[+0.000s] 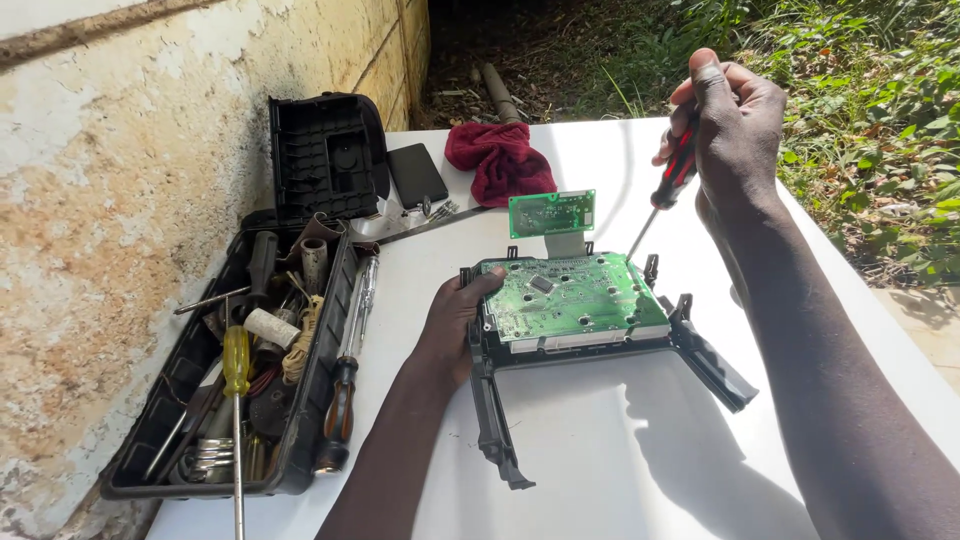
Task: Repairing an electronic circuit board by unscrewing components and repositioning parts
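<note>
Green board (575, 298) in black housing (600, 350), mid-table (600, 470), held and probed.

Left hand (455, 320) clamped on the housing's left edge, thumb over the rim, forearm up from below. Right hand (735, 120) raised, fist closed round a red-and-black screwdriver (665, 185), tip angled down to the board's far right corner. Small green board (551, 212) upright behind on a ribbon. Beyond, red rag (500, 160); left, open toolbox (240, 370) by the wall (110, 200).

Two green circuit boards (575, 295), one red cloth (500, 160), one open toolbox (160, 440), three screwdrivers (675, 175)
</note>
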